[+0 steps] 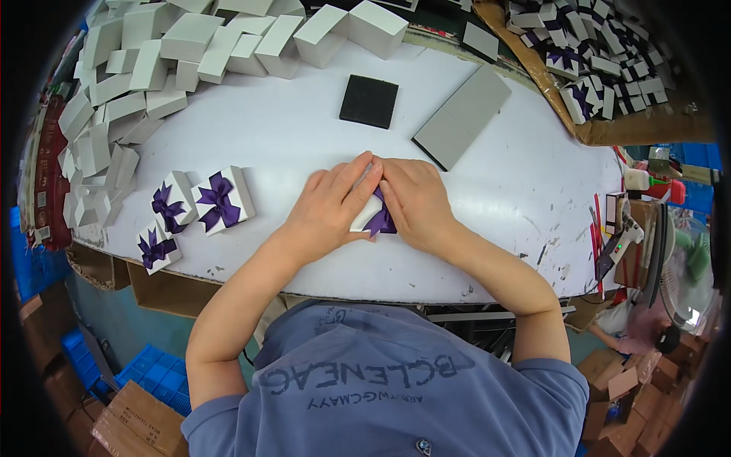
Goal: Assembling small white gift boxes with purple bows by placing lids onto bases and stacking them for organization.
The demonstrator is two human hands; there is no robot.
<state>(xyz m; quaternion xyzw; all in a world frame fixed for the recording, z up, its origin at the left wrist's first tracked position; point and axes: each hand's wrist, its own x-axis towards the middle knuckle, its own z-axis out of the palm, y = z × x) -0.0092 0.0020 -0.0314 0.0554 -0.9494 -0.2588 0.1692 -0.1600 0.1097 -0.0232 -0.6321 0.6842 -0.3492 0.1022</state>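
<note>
Both hands close around a small white gift box (359, 222) with a purple ribbon (381, 219), at the middle of the white table. My left hand (329, 196) grips it from the left side, thumb and fingers wrapped over it. On the other side my right hand (417, 199) presses against the ribbon, its fingertips meeting the left ones at the top. The hands hide most of the box. To the left lie three white boxes with purple bows: a larger one (223, 201), one beside it (174, 201) and one nearer me (158, 247).
Plain white boxes (193, 38) are heaped along the table's far left. A black square pad (368, 101) and a grey board (463, 116) lie beyond my hands. At the far right, a cardboard carton (632, 135) holds many ribboned boxes. A glue gun (626, 240) hangs by the right edge.
</note>
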